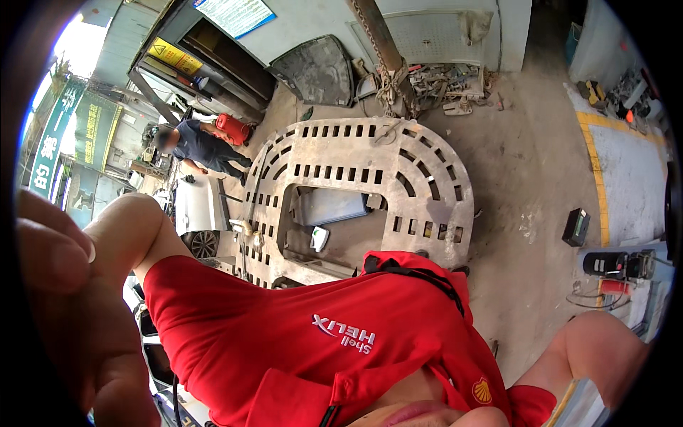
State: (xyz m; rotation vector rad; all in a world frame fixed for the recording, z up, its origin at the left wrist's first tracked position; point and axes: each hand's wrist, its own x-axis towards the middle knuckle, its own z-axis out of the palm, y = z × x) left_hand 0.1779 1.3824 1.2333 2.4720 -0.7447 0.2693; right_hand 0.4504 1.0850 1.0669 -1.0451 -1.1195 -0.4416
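My left hand [78, 313] is raised very close to the camera at the left edge. Its fingers are curled near the lens, and nothing held shows in it. The left upper arm runs from a red short sleeve [192, 299]. My right arm [601, 349] shows only as a bent elbow at the lower right, with the hand out of the picture. A red polo shirt [341, 341] fills the lower middle. A pale flat object [580, 406] sits at the bottom right edge beside that arm.
A large slotted steel floor plate [427, 185] lies on the concrete ahead. Another person in dark blue [203, 146] bends beside a red canister [231, 128]. A chain-wrapped post [384, 57], a black box [575, 226], a yellow floor line [594, 164] and small equipment [619, 267] stand around.
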